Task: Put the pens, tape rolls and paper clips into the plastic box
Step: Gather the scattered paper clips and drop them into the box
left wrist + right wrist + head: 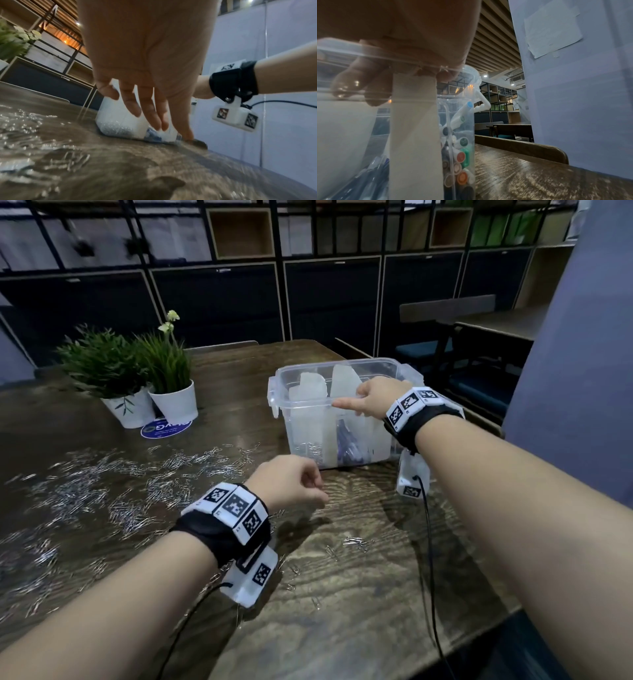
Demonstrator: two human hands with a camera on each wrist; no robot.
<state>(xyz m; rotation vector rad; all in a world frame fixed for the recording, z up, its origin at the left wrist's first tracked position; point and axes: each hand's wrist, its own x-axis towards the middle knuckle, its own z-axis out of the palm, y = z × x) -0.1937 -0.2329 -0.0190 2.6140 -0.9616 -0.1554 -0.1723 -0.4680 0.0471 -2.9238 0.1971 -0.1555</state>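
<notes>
A clear plastic box (342, 412) stands on the wooden table (359, 594). My right hand (356, 405) grips its near rim, fingers curled inside the wall (376, 83), index finger pointing left. Inside lie marker pens (460, 155), blue pens (346, 446), a heap of paper clips (310, 450) and upright white pieces (308, 392). My left hand (317, 487) hovers just in front of the box (120, 121); its fingers (149, 115) hang loose and I see nothing in them. Many paper clips (120, 484) lie scattered on the left, several more (356, 542) near the middle.
Two potted plants in white pots (126, 409) (174, 402) stand at the back left, on a round blue sticker (164, 428). A blue partition (575, 371) rises close on the right. The table's edge (479, 628) runs diagonally at front right. Benches (445, 309) stand behind.
</notes>
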